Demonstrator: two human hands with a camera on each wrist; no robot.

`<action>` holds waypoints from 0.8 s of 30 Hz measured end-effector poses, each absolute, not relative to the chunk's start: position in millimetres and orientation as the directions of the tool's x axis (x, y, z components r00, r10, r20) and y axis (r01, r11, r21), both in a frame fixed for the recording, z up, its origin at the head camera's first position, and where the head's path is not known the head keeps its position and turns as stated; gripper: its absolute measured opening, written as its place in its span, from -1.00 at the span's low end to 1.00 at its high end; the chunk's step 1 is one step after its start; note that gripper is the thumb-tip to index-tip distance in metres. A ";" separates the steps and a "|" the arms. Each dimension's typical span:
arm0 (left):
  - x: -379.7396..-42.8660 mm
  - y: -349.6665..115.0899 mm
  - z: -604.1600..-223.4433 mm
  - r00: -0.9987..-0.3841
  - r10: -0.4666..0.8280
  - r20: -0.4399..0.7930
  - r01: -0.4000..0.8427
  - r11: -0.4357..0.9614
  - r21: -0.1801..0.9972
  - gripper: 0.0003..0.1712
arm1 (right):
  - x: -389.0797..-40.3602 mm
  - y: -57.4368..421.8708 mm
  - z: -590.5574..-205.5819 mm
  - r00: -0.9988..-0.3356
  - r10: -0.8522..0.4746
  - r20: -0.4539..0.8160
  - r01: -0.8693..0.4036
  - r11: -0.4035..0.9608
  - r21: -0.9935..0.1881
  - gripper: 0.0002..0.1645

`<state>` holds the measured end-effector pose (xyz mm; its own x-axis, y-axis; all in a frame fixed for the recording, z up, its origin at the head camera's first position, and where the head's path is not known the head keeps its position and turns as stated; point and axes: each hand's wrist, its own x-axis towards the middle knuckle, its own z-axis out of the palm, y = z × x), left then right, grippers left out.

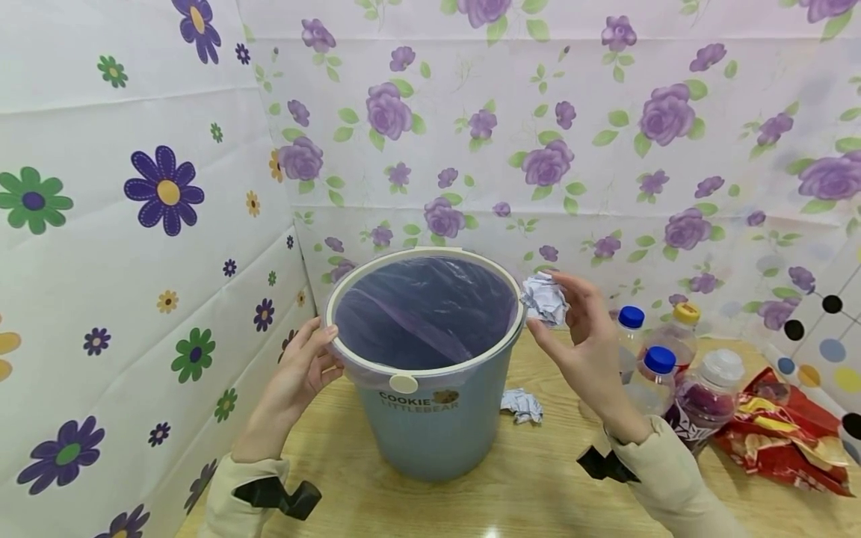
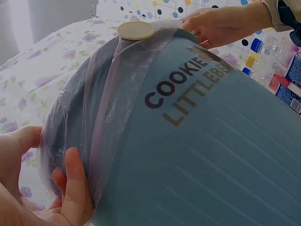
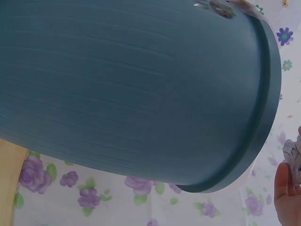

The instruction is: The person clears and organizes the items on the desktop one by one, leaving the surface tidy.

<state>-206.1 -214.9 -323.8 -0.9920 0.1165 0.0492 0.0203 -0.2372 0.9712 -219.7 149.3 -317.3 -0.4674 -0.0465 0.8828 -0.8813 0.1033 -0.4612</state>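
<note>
A blue-grey trash can with a cream rim stands upright on the table, lined with a thin, translucent purple bag. My left hand grips its left rim, thumb on top and fingers against the outside; the left wrist view shows these fingers over the bag's folded edge. At the right rim my right hand pinches a crumpled paper ball between thumb and fingers. That ball shows only partly at the right wrist view's edge. Another crumpled paper lies beside the can's right side.
Several plastic bottles with blue, yellow and white caps stand at the right, close to my right forearm. Beyond them lies a red snack bag. Flowered cloth walls close off the back and left of the wooden table.
</note>
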 end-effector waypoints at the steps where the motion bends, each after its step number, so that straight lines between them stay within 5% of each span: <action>1: -206.1 -214.8 -323.7 -0.992 0.117 0.050 0.021 -0.237 0.971 -0.62 | -220.1 148.6 -315.4 -0.470 -0.055 0.881 -0.880 0.112 -0.462 -0.18; 8: -206.3 -214.4 -323.4 -0.992 0.119 0.043 0.013 -0.243 0.970 -0.60 | -219.8 143.0 -300.6 -0.483 -0.160 0.861 -0.873 0.166 -0.459 -0.15; 17: -206.3 -215.0 -324.4 -0.992 0.121 0.044 0.013 -0.246 0.969 -0.61 | -223.5 138.9 -290.0 -0.374 -0.373 0.849 -0.911 0.320 -0.261 -0.14; 24: -206.9 -216.3 -324.8 -0.989 0.135 0.058 0.026 -0.232 0.972 -0.60 | -226.1 144.8 -298.8 -0.383 -0.361 0.851 -0.909 0.313 -0.276 -0.24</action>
<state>-206.9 -216.3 -324.8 -0.9892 0.1347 0.0582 0.0257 -0.2321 0.9724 -226.1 144.8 -298.8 -0.3829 -0.3605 0.8505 -0.9086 0.3131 -0.2763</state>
